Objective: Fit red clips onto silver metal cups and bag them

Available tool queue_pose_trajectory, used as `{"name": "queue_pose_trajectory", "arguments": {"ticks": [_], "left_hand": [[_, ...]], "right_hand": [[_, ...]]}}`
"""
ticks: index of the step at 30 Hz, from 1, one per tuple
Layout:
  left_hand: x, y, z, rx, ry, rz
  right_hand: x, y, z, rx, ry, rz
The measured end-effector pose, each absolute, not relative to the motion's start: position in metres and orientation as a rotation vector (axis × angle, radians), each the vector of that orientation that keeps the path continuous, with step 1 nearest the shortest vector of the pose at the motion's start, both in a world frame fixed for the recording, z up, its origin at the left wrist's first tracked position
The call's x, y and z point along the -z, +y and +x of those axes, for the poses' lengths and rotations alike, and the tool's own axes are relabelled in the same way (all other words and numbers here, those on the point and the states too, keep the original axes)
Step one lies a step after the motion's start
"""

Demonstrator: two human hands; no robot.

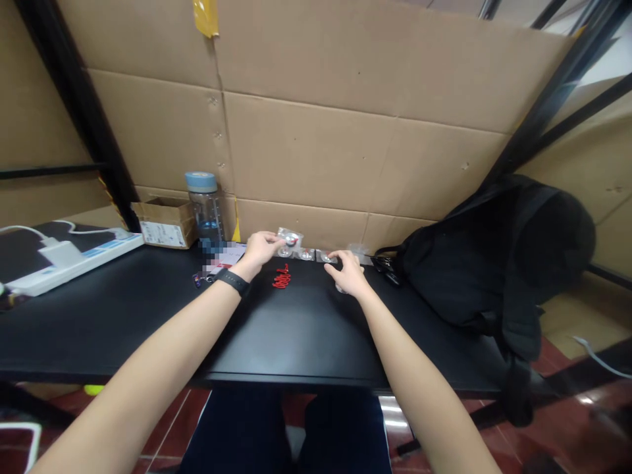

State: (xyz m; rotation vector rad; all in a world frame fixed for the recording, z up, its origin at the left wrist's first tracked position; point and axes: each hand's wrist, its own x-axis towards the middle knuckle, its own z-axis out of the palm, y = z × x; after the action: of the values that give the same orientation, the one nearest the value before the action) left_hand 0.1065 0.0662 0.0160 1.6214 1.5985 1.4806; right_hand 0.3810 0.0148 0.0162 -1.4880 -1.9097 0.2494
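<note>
Both arms reach across a black table (148, 316) toward a row of small clear packets with round silver parts (307, 254) at the back edge. My left hand (261, 249), with a black wristband, pinches one clear packet (289, 238) and lifts it slightly. My right hand (348, 271) rests palm down, its fingertips touching another packet (326, 257); a small clear piece shows under the palm. A small pile of red rings (282, 278) lies between the hands.
A blue-lidded bottle (205, 206) and a small cardboard box (165, 222) stand at the back left, with a white power strip and charger (64, 258) further left. A black backpack (494, 257) fills the right side. Cardboard walls the back.
</note>
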Motion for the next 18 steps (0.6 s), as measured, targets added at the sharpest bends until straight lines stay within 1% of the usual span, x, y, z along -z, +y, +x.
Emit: {"name": "queue_pose_trajectory", "arguments": {"ticks": [4, 5, 11, 15, 18], "left_hand": [[-0.019, 0.098, 0.075, -1.152, 2.124, 1.494], [-0.018, 0.103, 0.071, -1.102, 2.185, 1.481], [-0.012, 0.116, 0.075, -1.006, 2.310, 1.501], [-0.010, 0.111, 0.082, -0.984, 2.454, 1.705], [-0.012, 0.107, 0.087, -0.934, 2.469, 1.821]], "right_hand": [[-0.022, 0.016, 0.390, -0.237, -1.878, -1.530], [-0.024, 0.017, 0.393, -0.232, -1.861, -1.533], [-0.024, 0.036, 0.426, -0.173, -1.746, -1.514], [-0.016, 0.051, 0.455, -0.134, -1.688, -1.564], [-0.009, 0.056, 0.470, -0.076, -1.728, -1.654]]}}
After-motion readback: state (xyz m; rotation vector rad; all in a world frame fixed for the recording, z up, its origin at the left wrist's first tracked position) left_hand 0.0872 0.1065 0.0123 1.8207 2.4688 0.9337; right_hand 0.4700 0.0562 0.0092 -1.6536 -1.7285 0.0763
